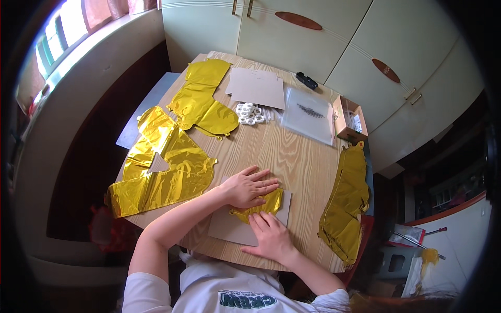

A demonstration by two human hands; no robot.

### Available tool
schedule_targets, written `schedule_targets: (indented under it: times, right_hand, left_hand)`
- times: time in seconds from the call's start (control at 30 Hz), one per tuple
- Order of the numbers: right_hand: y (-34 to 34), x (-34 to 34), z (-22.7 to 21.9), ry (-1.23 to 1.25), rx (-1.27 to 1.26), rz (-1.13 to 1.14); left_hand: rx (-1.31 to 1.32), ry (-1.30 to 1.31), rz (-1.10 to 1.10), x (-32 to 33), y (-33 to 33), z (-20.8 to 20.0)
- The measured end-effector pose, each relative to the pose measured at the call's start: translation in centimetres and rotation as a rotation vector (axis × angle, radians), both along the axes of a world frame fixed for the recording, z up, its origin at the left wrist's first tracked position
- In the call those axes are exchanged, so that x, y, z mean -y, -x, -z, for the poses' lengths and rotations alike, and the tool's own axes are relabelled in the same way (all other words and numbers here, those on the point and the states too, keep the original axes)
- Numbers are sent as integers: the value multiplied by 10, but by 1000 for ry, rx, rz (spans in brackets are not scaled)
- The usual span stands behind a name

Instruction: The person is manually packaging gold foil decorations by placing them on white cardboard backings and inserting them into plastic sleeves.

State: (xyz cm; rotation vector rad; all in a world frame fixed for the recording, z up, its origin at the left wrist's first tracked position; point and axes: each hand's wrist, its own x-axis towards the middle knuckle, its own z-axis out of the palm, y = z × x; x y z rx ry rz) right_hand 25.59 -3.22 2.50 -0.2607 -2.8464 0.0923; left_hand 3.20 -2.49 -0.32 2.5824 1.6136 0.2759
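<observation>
Beyond left hand (244,189) and right hand (272,236), spread flat on gold foil (272,202), a box (350,134) holds pale contents (357,123).

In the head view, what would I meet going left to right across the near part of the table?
Large gold foil piece with a triangular opening → smaller gold foil piece under the left hand and right hand → long gold foil piece on the right.

foil piece (273,201): gold | card (229,230): greyish | table (292,154): tan wood-grain | rolls (250,114): white
</observation>
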Motion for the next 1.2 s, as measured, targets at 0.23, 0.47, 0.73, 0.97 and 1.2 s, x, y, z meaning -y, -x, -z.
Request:
schedule_targets:
  times: [0.23, 0.47, 0.73, 0.97, 1.2]
  right_hand:
    - [-5, 4, 9, -40, 0, -11]
    - [-6, 6, 11, -35, -13, 12]
    - [-6, 7, 7, -99, -40, 38]
    - [-7, 5, 9, -52, -50, 23]
    - [-7, 6, 9, -21, -65, 33]
  left_hand:
    - [-21, -13, 9, 1, -2, 1]
    - [-11, 1, 103, 8, -4, 0]
    - [-55, 7, 196, 20, -7, -7]
    - [-20, 21, 186, 22, -6, -1]
    - [-63, 38, 221, 21, -1, 0]
